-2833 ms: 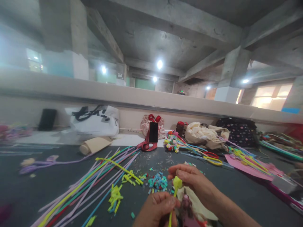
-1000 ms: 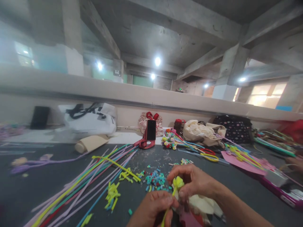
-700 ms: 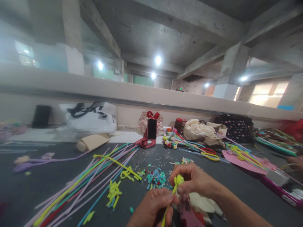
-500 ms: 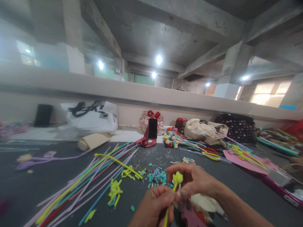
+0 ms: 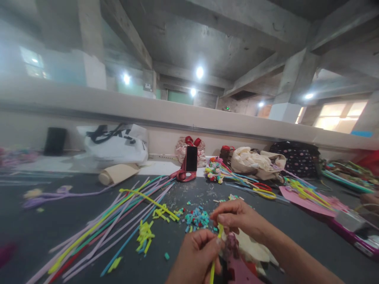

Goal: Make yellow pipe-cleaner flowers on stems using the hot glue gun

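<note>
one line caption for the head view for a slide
Both hands, left and right, pinch a yellow pipe cleaner above a dark table.

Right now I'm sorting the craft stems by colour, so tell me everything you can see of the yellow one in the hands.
The yellow stem is thin, fuzzy-looking and bright yellow-green, like a pipe cleaner. It stands nearly upright above the dark table. The left hand grips its lower length; the right hand pinches its top, hiding the tip. Its bottom end runs out of view.
</note>
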`<state>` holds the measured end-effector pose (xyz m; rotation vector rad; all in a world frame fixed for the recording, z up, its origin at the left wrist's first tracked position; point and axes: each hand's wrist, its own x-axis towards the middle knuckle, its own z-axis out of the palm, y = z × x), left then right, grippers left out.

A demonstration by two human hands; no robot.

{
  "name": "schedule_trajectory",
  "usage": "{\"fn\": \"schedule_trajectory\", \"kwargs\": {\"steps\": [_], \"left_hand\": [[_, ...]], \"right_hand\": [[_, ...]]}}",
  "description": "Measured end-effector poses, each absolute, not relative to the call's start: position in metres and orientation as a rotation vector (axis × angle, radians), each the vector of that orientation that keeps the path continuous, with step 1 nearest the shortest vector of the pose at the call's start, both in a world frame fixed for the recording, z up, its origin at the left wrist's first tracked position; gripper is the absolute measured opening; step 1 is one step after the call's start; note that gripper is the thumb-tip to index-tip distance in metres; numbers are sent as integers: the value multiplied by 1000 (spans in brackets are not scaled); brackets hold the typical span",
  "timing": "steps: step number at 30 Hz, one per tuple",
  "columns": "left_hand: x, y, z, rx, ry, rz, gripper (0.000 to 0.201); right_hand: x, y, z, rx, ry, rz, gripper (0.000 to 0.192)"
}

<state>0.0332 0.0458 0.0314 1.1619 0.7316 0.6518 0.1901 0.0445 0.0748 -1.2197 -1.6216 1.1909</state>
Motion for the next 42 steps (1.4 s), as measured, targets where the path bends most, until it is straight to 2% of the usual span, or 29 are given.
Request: {"fn": "schedule_trajectory", "kwargs": {"steps": [5, 17, 24, 30, 33, 38, 42], "left_hand": [[33, 47, 26, 1166, 697, 688, 40], [34, 46, 23, 1118, 666, 661, 38], [31, 45, 31, 1077, 627, 644, 27], [24, 47, 39, 1038, 630, 664, 22], [22, 48, 39, 982, 608, 703, 21], [19, 53, 38, 806, 647, 777, 22], [18, 57, 37, 707, 651, 907, 26]], "right_hand": [[189, 46, 72, -1239, -1610, 1133, 19], [186, 44, 75, -1256, -1630, 1071, 18], [181, 43, 82, -1270, -1702, 1099, 19], [184, 47, 85, -1246, -1699, 1055, 38], [188, 43, 79, -1265, -1545, 945, 38], [175, 26, 57, -1378, -1353, 1125, 33], [148, 20, 52, -1275, -1320, 1264, 28]]}}
